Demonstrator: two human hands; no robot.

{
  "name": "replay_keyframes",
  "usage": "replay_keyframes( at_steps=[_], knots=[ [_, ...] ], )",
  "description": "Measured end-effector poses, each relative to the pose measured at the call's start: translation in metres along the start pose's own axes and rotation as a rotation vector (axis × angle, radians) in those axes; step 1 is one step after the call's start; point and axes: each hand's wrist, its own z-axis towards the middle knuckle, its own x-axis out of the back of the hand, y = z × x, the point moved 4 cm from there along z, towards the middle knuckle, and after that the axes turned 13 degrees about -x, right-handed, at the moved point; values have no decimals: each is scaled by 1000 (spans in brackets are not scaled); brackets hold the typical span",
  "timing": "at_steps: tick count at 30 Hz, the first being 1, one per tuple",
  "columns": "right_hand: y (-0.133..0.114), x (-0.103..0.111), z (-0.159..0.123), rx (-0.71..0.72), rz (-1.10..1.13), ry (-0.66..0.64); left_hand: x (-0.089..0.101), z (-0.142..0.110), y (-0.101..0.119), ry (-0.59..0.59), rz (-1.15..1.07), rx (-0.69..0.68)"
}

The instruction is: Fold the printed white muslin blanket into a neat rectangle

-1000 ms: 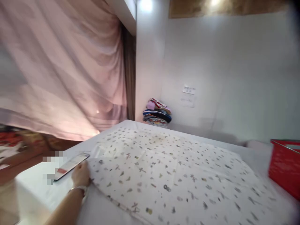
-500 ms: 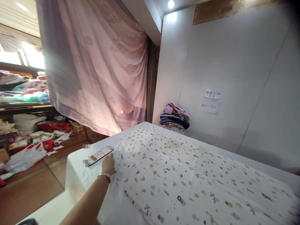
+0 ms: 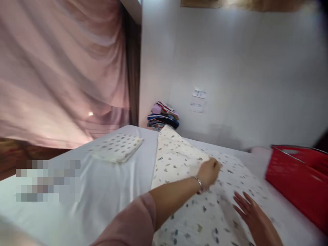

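Observation:
A white printed cloth with small scattered motifs lies over the white-covered table. Its left side is raised and folded toward the right. My left hand, with a bracelet at the wrist, is closed on the cloth's edge above the middle of the fabric. My right hand hovers low over or rests on the cloth's right part, fingers stretched out and apart; contact is hard to tell. A smaller folded cloth with a printed pattern lies to the left on the table.
The white table cover shows bare at the left. A red basket with a metal handle stands at the right edge. Folded clothes are piled behind the table by the grey wall. A pink curtain hangs at the left.
The view has turned right, bringing the red basket and my right hand into sight. My left hand has carried the cloth's left edge rightward, uncovering table and the smaller folded cloth.

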Motion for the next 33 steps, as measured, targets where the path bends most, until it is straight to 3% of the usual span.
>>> replay_keyframes(
  at_steps=[2, 3, 5, 7, 10, 13, 18, 22, 27, 33],
  knots=[
    [-4, -2, -3, 1, 42, 50, -77, -26, 34, -343, 34, -183],
    [-4, 0, -5, -29, 64, 79, -103, -43, 47, -469, 61, -284],
    [3, 9, -11, -138, 122, 114, -130, -76, 62, -599, 96, -480],
    [13, 23, -22, -198, 194, 148, -134, -100, 61, -686, 73, -599],
    [25, 43, -36, -153, 296, 201, -114, -116, 46, -776, 48, -626],
    [31, 56, -45, -104, 327, 236, -76, -121, 32, -837, 78, -557],
    [30, 58, -62, -131, 171, 226, -7, -132, 14, -834, 202, -382],
    [23, 56, -76, -144, 12, 157, 33, -153, -1, -832, 306, -290],
    [6, 70, -81, -79, -101, 272, 54, -176, -19, -771, 375, -293],
    [-1, 85, -81, -170, -474, 344, 66, -193, -36, -700, 426, -405]
  ],
)
